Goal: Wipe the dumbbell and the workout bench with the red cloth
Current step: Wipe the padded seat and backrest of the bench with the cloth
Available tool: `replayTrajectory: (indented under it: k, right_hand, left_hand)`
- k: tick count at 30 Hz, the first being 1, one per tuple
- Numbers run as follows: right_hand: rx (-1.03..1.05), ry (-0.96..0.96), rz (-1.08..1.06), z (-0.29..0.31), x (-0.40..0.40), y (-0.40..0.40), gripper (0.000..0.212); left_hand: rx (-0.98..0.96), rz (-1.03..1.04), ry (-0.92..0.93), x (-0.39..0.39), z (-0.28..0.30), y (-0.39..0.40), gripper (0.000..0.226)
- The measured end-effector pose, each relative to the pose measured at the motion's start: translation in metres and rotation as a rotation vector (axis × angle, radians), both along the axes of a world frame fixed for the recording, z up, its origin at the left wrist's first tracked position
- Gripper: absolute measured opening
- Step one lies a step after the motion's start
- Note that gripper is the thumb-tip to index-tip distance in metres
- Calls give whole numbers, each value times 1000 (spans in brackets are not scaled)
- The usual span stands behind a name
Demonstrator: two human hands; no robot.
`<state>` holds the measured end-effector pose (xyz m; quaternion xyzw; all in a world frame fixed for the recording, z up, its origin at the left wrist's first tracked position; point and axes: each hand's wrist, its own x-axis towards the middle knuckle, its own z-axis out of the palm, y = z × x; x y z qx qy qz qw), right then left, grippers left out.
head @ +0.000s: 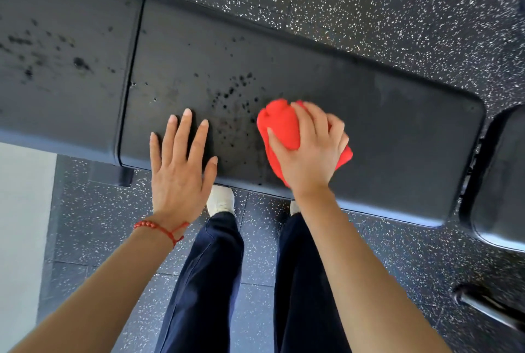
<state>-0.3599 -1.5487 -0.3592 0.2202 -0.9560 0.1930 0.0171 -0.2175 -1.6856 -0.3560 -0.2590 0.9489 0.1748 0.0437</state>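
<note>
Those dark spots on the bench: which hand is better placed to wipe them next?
The right hand. It already clutches the red cloth beside the spots on the bench; the left hand lies flat and empty.

Bunched red cloth [281,122] on spotted black bench [383,113]

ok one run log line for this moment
step: wiping bench | right hand: gripping bunched red cloth on black padded workout bench | left hand: flat on pad | dark droplets: remaining | dumbbell: not identifiable
</note>
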Motion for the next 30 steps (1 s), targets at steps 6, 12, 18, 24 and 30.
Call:
replayTrajectory:
  k: [6,12,18,24,30]
  right_hand:
    - [11,-20,-68,-1,-74,-61,50]
    - [-15,11,-9,-2,-58,-61,49]
    - [21,-54,241,1,41,-29,49]
    - [28,-32,376,-1,57,-20,47]
    - [-17,0,362,-4,28,-48,44]
  left_hand:
    - [-7,-37,-10,1,-2,-5,55]
    - [19,-2,-13,0,-1,-5,52]
    - [98,83,44,3,6,-10,51]
    - [39,200,28,9,12,-21,54]
    - [-5,202,-37,12,3,-26,56]
